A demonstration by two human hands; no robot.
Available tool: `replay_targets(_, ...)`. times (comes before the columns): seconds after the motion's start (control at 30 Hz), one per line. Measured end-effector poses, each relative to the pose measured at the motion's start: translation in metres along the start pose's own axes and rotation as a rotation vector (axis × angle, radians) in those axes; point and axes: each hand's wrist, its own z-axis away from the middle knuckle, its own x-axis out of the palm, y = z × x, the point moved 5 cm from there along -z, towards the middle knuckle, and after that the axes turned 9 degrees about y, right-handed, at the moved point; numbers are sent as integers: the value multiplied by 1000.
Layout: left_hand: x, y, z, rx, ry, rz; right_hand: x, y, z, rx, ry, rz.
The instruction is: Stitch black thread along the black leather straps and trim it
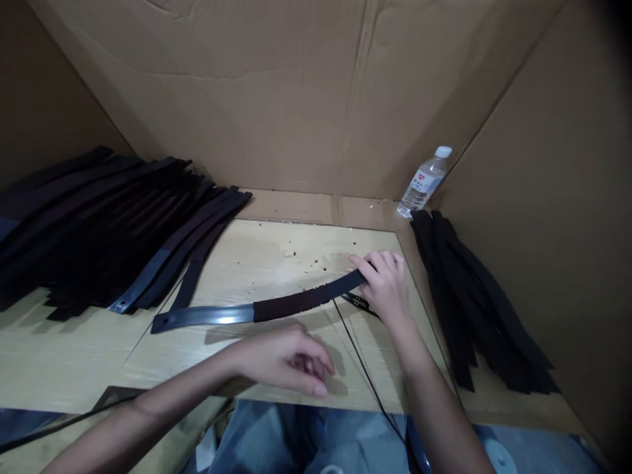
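My right hand (pixel 386 284) is closed round the right end of a long, curved black strip (pixel 212 316). The strip has a smooth, shiny left part with a small hole near its tip, and a dark brown wrapped section (pixel 289 304) with a ragged edge in the middle. A thin dark cord (pixel 363 359) runs from beneath the strip down to the table's front edge. Just below the strip, my left hand (pixel 291 361) hovers with loosely curled fingers, thumb apart, holding nothing visible. A slim black tool (pixel 359 302), partly hidden, lies beside my right hand.
Many similar curved strips (pixel 99 230) are heaped at the left. On the right lies a bundle of flat black strips (pixel 474 309), with a water bottle (pixel 423 184) behind it. Cardboard walls (pixel 257 118) enclose the table (pixel 276 257). Dark crumbs dot its surface.
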Motion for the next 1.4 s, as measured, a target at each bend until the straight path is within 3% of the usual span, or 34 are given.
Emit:
replay_targets(0.13,-2,59,24,352,394,-577,-7,-5,-6,-2,38,46)
replay_targets(0.2,-14,71,34,338,621,-866,-10,-9,-9,-26,46,72)
replay_targets(0.27,-32,64,38,151,736,-1057,-14,-13,-12,-52,52,108)
replay_targets(0.33,-49,46,38,-54,659,-1049,-20,-15,-13,-54,74,151)
replay_targets(0.4,-59,23,36,-237,480,-935,-27,-16,-15,-37,91,196)
replay_targets(0.47,-66,14,34,-284,459,-894,-37,-16,-17,-31,82,244)
replay_targets(0.57,-71,12,32,-288,575,-931,-52,-15,-26,-63,-48,309)
replay_targets(0.73,-62,16,25,-307,721,-1100,-74,-9,-46,-178,-607,282)
replay_targets(0.8,-58,18,21,-303,783,-1136,-86,-11,-55,-246,-724,239)
replay_targets(0.93,-54,28,16,-190,911,-1028,-104,-14,-66,-375,-754,321)
replay_targets(1.0,-53,31,12,-132,898,-918,-110,-15,-65,-413,-690,412)
replay_targets(1.07,-53,33,8,-93,814,-805,-114,-15,-60,-425,-602,457)
replay_targets(1.17,-55,35,5,-71,781,-742,-119,-12,-53,-354,-530,450)
replay_targets(1.23,-61,37,10,-63,928,-837,-120,-4,-51,-225,-582,403)
replay_targets(1.33,-64,42,19,0,1159,-1033,-114,6,-44,12,-933,112)
replay_targets(1.4,-63,43,21,34,1200,-1068,-112,5,-38,88,-1156,-121)
